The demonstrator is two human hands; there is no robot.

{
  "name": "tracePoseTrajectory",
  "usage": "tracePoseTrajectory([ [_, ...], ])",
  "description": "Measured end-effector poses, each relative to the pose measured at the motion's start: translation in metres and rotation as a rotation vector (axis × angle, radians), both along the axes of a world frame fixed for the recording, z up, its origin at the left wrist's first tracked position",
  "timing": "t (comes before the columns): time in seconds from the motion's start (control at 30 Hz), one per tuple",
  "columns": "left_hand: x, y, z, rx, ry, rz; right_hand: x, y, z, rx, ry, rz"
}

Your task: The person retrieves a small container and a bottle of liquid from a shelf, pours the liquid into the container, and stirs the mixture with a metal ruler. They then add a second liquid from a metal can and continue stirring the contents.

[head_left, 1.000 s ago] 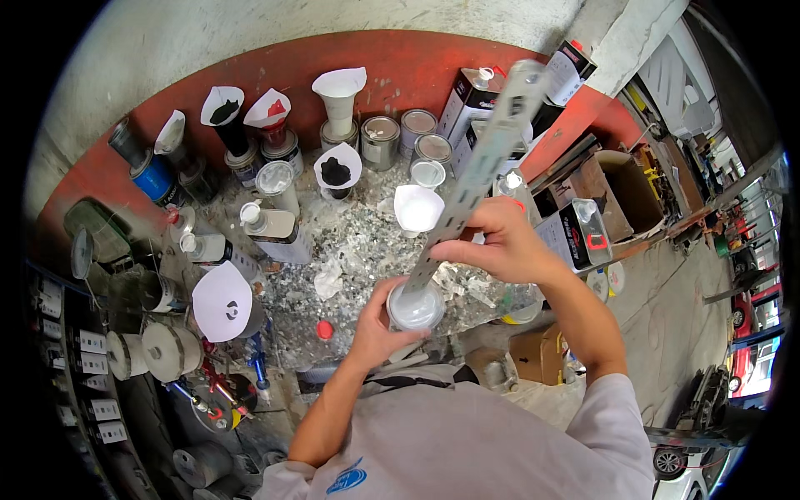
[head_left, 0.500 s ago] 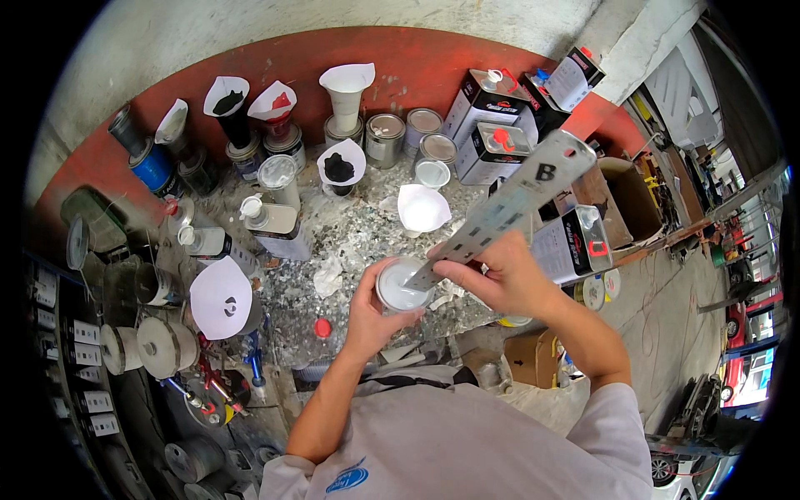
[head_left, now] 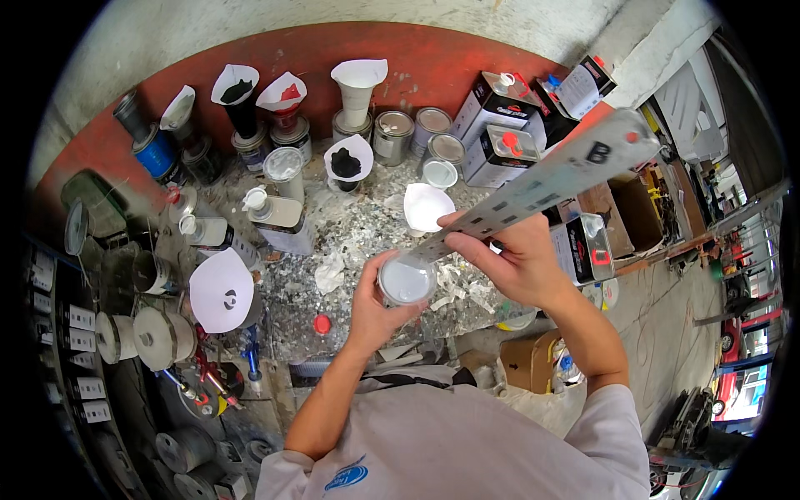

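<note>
My left hand (head_left: 375, 304) is closed around a clear plastic cup (head_left: 407, 281) of pale grey paint, its thumb and fingers on opposite sides. Between the thumb and fingers of my right hand (head_left: 508, 258) is a long flat metal mixing ruler (head_left: 550, 179), tilted up to the right, with slots and a hole at its top. The ruler's lower end is at the cup's far rim; whether it dips into the paint I cannot tell. Just beyond the cup stands a white paper strainer (head_left: 427, 207).
Paint tins (head_left: 392, 137) and cups topped with paper strainers line the red wall. Metal solvent cans (head_left: 497, 155) stand at the right. To the left are thinner cans (head_left: 278, 218), a large paper cone (head_left: 222, 290) and spray guns (head_left: 218, 385). A red cap (head_left: 322, 323) and crumpled tissue (head_left: 330, 273) lie on the spattered bench.
My right hand has moved slightly right and up, and the ruler leans further to the right. Its lower end has shifted from the cup's middle to the far rim. My left hand keeps its hold.
</note>
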State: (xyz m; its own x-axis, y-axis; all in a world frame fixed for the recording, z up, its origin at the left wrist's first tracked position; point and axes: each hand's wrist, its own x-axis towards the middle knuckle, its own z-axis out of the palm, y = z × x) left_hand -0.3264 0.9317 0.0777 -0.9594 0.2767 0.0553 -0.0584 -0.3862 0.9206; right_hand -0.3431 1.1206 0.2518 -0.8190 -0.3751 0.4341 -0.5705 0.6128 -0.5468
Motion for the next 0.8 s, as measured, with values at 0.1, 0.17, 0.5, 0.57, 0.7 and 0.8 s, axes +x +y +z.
tracePoseTrajectory([
  [0.1,-0.003,-0.002,-0.002,-0.002,0.020,0.029,-0.002,-0.002,-0.011,0.028,-0.010,-0.006],
  [0.17,-0.005,-0.002,-0.004,0.007,0.023,0.045,0.002,-0.003,-0.019,0.016,-0.076,-0.022],
  [0.5,-0.007,-0.001,-0.009,-0.057,0.038,0.090,0.002,-0.020,-0.006,-0.125,-0.016,-0.051],
  [0.57,-0.006,0.000,-0.009,-0.035,0.024,0.086,-0.005,-0.021,0.005,-0.072,0.034,-0.053],
  [0.7,-0.007,-0.001,-0.003,-0.021,0.039,0.101,-0.012,-0.016,-0.002,-0.038,0.016,-0.044],
  [0.8,-0.011,-0.003,-0.003,0.006,0.019,0.099,-0.013,-0.013,-0.018,-0.028,-0.032,-0.024],
])
